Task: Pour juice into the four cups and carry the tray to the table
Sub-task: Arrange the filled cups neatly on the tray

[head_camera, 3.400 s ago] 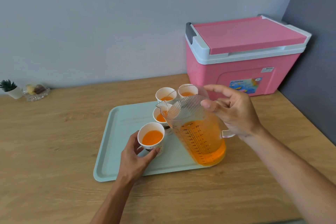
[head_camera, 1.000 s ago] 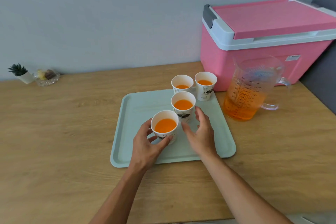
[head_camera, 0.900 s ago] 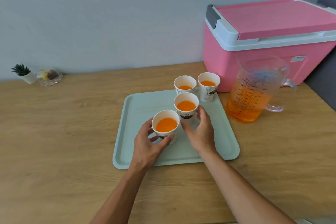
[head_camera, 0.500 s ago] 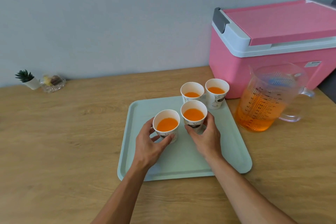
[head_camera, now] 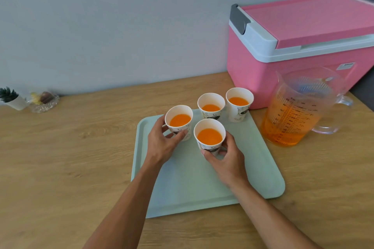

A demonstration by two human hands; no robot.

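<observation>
A pale green tray (head_camera: 192, 184) lies on the wooden counter. On its far half stand white paper cups holding orange juice. My left hand (head_camera: 162, 143) grips the left cup (head_camera: 179, 120) near the tray's far left corner. My right hand (head_camera: 224, 159) grips the near cup (head_camera: 209, 135) at its base. Two more filled cups (head_camera: 211, 105) (head_camera: 239, 103) stand at the tray's far edge, untouched. The clear jug (head_camera: 293, 111), partly full of juice, stands on the counter right of the tray, its handle pointing right.
A pink cooler box (head_camera: 299, 46) with a white rim sits behind the jug against the wall. A small potted plant (head_camera: 11, 98) and a glass dish (head_camera: 43, 101) stand at the far left. Bare wooden counter (head_camera: 60, 157) stretches left of the tray.
The jug was set down right of the tray. My right hand came onto the near cup. My left hand slid its cup toward the tray's far left.
</observation>
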